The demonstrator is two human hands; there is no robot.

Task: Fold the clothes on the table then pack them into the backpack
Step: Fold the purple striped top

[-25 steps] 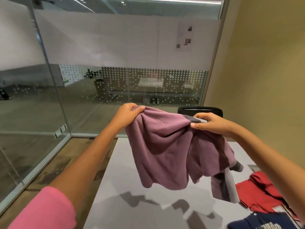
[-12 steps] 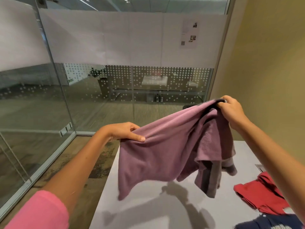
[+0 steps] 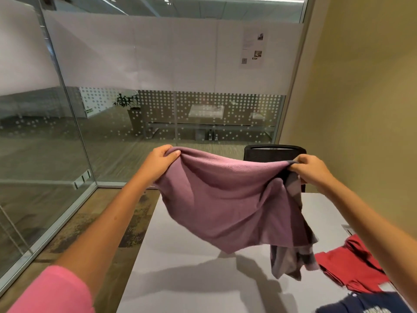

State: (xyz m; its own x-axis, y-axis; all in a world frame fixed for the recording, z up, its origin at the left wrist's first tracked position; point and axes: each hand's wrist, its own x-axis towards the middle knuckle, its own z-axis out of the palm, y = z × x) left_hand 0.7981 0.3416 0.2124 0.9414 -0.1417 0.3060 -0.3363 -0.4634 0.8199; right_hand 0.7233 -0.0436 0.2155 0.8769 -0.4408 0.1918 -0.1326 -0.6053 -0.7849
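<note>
Mauve garment (image 3: 228, 206) held up in air above white table (image 3: 191, 267), likely to spread it for folding. Left hand (image 3: 159, 160) pinching one top edge, right hand (image 3: 312, 169) gripping the other. Red shirt (image 3: 352, 269), navy shirt (image 3: 365, 304) waiting on table at right.

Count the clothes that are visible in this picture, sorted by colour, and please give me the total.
Mauve knit garment with grey striped parts, held up over the white table by the left hand and the right hand: 1
Red garment lying on the table: 1
Navy garment with white print, at the table's near edge: 1
Total: 3
</note>
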